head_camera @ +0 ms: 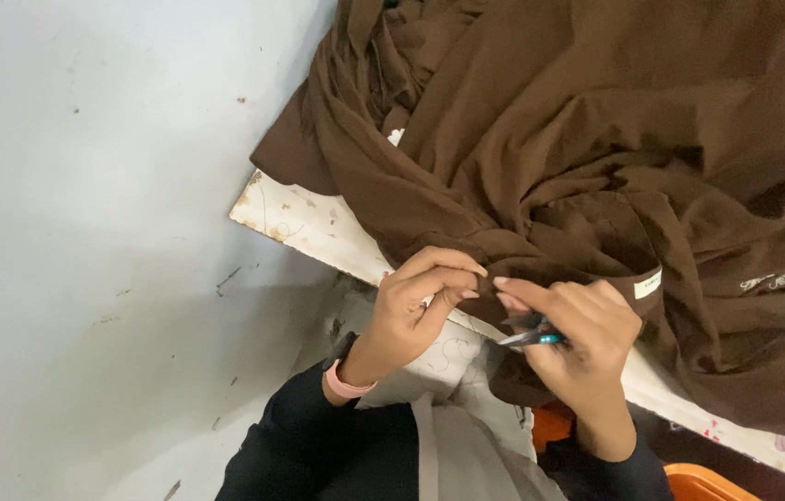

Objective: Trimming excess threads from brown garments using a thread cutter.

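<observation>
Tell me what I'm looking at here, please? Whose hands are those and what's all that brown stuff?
This picture comes from a camera worn on a person's head, looking down, so you see their own two hands. The big heap is brown fabric, piled on a table whose pale cover is printed with small flowers. The left hand, with a pink band on its wrist, pinches the edge of the cloth. The right hand holds small thread snips with a teal handle, their blades pointing toward the pinched spot. A little white label is sewn on the fabric nearby. The grey part on the left is the floor.
</observation>
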